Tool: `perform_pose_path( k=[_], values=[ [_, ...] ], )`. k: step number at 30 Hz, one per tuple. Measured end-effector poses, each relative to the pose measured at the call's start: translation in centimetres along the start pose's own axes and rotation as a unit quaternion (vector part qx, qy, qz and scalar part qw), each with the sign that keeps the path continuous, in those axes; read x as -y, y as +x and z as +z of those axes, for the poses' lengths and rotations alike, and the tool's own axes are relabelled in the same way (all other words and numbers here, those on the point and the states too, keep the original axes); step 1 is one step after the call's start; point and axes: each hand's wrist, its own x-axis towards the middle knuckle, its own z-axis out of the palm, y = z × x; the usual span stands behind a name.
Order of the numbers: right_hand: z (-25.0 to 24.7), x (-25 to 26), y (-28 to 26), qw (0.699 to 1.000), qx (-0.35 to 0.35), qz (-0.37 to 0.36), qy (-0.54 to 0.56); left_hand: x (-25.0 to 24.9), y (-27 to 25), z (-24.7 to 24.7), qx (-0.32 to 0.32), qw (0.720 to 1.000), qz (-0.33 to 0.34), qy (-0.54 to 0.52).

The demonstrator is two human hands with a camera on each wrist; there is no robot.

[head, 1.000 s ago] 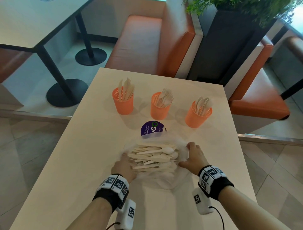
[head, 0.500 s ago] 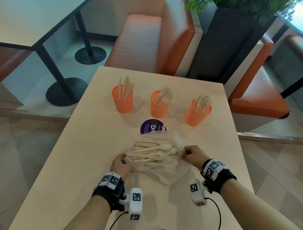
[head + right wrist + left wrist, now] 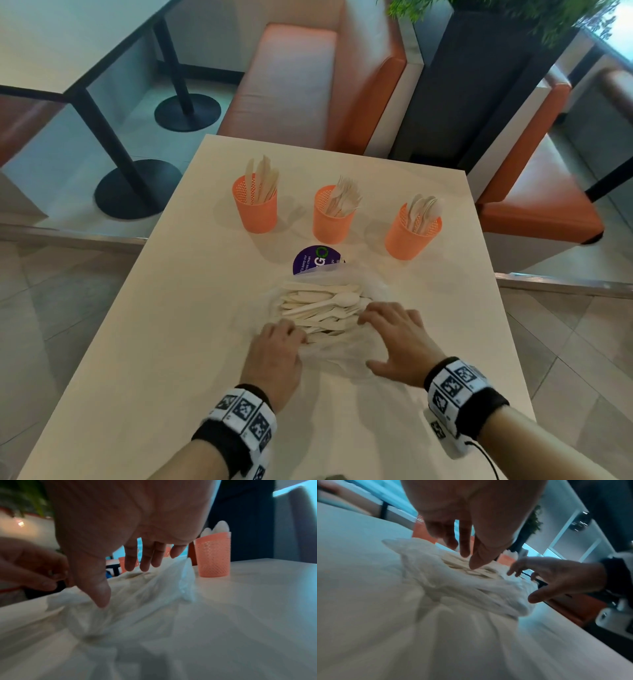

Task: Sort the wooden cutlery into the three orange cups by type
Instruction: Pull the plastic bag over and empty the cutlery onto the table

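Three orange cups stand in a row at the far side of the table: the left cup (image 3: pixel 255 205) holds knives, the middle cup (image 3: pixel 334 216) forks, the right cup (image 3: pixel 412 233) (image 3: pixel 212 555) spoons. A pile of mixed wooden cutlery (image 3: pixel 320 306) (image 3: pixel 453 563) lies on a crumpled clear plastic bag (image 3: pixel 342 349) (image 3: pixel 453 588) (image 3: pixel 145 595). My left hand (image 3: pixel 291 337) (image 3: pixel 470 558) hovers at the pile's near left edge, fingers loosely curled, holding nothing. My right hand (image 3: pixel 370 342) (image 3: pixel 122 586) is spread over the bag at the pile's right end.
A round purple sticker (image 3: pixel 317 262) lies on the table (image 3: pixel 171 342) between the pile and the cups. Orange benches (image 3: pixel 308 78) and a dark planter (image 3: pixel 462 85) stand beyond the far edge. The floor drops off on both sides.
Both hands have let go of the bag's side edges. The right hand has opened wide and moved in over the bag; the left has shifted to the pile's near edge.
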Motion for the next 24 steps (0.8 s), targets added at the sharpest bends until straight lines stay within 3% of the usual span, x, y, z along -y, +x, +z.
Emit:
perform_pose_path(
  k=[1,4,9,15,19,24],
  values=[
    [0.6,-0.1,-0.2,0.999,0.024,-0.006,-0.027,-0.4,0.0,0.6,0.013,0.999,0.035,0.015],
    [2.1,-0.4,-0.4,0.996,0.035,0.004,-0.077,-1.6,0.3,2.0,0.076,0.996,0.035,0.029],
    [2.8,0.0,0.4,0.991,-0.001,-0.029,-0.134,-1.6,0.7,3.1,0.116,0.992,0.016,0.048],
    [2.8,0.0,1.2,0.987,-0.085,-0.052,-0.128,-1.6,1.3,3.0,0.116,0.992,0.02,0.044],
    [2.5,-0.1,0.4,0.989,-0.028,-0.051,-0.135,-1.8,0.3,3.6,0.151,0.981,0.049,0.11],
    [2.8,-0.1,-2.1,0.996,-0.01,-0.039,-0.075,-1.9,-0.1,3.9,0.159,0.963,0.069,0.206]
  ],
)
